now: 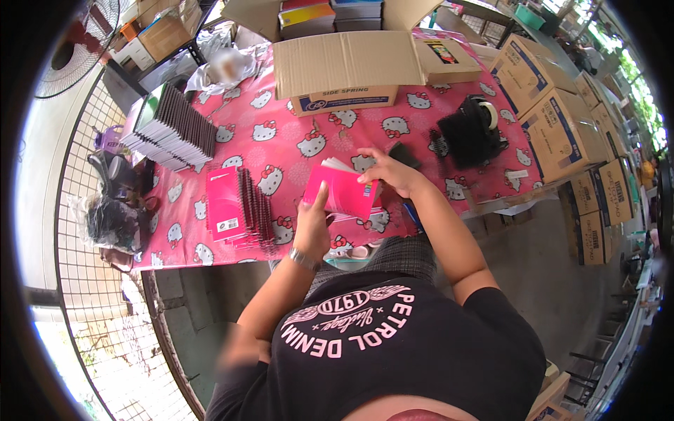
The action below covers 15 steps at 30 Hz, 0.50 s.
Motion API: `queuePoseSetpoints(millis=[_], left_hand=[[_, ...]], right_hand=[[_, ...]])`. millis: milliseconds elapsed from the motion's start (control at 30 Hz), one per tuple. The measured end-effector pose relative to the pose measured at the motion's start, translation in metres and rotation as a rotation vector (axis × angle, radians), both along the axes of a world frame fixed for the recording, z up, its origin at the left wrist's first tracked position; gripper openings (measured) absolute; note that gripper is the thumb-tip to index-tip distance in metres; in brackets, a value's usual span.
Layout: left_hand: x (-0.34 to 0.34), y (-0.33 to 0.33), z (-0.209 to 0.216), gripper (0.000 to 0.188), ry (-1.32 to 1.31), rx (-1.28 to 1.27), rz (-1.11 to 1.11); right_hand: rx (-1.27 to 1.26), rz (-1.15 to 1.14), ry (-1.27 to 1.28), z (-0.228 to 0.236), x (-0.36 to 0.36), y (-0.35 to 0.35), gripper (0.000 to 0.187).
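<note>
A pink spiral notebook point(342, 188) is held above the table's near edge, with white pages slightly fanned along its far side. My left hand point(314, 228) is closed on its left near part, thumb lying on the pink cover. At the right far corner my right hand point(393, 174) grips it, thumb on the cover and index finger reaching over the pages. Just below the held notebook, part of another pink notebook or stack shows, mostly hidden. A stack of pink spiral notebooks point(228, 205) lies to the left of my left hand.
An open cardboard box point(347, 59) with books stands at the far side of the pink patterned table cover point(295, 130). A tall stack of spiral notebooks point(172, 126) is at far left. A black tape dispenser point(472, 133) stands right; cartons point(562, 130) are piled beyond.
</note>
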State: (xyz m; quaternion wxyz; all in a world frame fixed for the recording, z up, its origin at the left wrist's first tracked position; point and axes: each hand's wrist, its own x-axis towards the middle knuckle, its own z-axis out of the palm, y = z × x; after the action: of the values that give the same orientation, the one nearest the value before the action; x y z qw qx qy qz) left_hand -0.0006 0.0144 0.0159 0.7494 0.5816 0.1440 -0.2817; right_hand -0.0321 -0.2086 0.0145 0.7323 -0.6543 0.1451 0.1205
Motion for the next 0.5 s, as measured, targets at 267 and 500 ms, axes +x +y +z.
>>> queuePoseSetpoints(millis=[267,500], left_hand=[[-0.02,0.008,0.006,0.038,-1.633,0.763,-0.637],[0.001,-0.002,-0.002,0.019,-1.785,0.888,-0.985]], right_hand=[[-0.595,0.163,-0.007,-0.019,0.024,-0.026,0.07],[-1.654,-0.473,0.01,-0.084,-0.018,-0.126,0.029]])
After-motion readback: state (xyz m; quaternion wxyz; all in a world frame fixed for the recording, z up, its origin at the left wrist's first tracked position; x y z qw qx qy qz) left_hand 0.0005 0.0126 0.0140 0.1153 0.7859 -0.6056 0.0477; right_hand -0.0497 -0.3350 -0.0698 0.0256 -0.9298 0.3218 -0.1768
